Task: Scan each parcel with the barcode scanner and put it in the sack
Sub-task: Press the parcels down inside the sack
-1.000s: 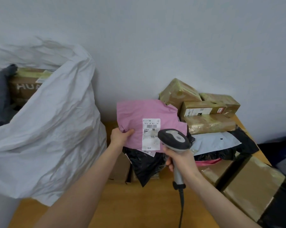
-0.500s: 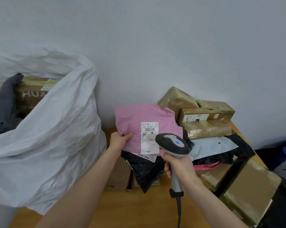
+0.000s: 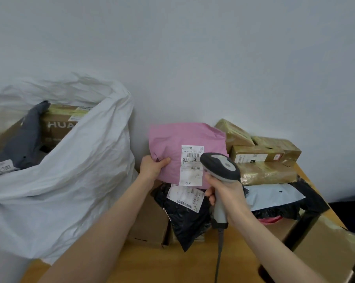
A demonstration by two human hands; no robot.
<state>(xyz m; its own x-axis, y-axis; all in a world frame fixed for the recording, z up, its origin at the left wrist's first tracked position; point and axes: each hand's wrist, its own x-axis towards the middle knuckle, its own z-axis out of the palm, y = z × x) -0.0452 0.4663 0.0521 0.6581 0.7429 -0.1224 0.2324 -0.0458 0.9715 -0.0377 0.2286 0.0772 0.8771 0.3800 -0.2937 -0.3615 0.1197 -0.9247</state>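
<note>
Head view

- Left hand (image 3: 153,167) pinched the pink parcel (image 3: 170,141) at its left edge, with the thumb on the front and the fingers out of sight behind.
- The parcel was held upright, clear of the pile, over the far middle of the table (image 3: 172,266), with its face turned towards the camera.
- A white label (image 3: 192,166) sat on the parcel's right half, and its barcode bars were legible.
- Right hand (image 3: 227,193) was curled round the handle of the barcode scanner (image 3: 221,167). The scanner head overlapped the label's right edge and its nose pointed away, at the parcel.
- A cable (image 3: 218,258) ran from the handle towards the near edge.
- The trigger finger was hidden, so I could not tell whether it was pressing. No beam showed on the label.
- The sack (image 3: 70,180), white and crumpled, stood open off the table's left edge with its front rim slumped.
- Inside the sack were a brown lettered box (image 3: 58,124) and a grey mailer (image 3: 23,144).
- The pile under the pink parcel included a black mailer (image 3: 184,223) with its own label facing up.
- Taped brown boxes (image 3: 264,172) were stacked at the far right corner, with a pale mailer (image 3: 272,196) below them.

Judgement

- The step in hand was scanning the pink parcel, which was not yet in the sack. Several parcels were left on the table, so the job looked well short of done.
- The next move would be for the left hand alone to carry the parcel left, lift it over the slumped rim and let it go inside, while the scanner remained gripped in the right.
- The thin mailer looked floppy, so it might catch on the rim.
</note>
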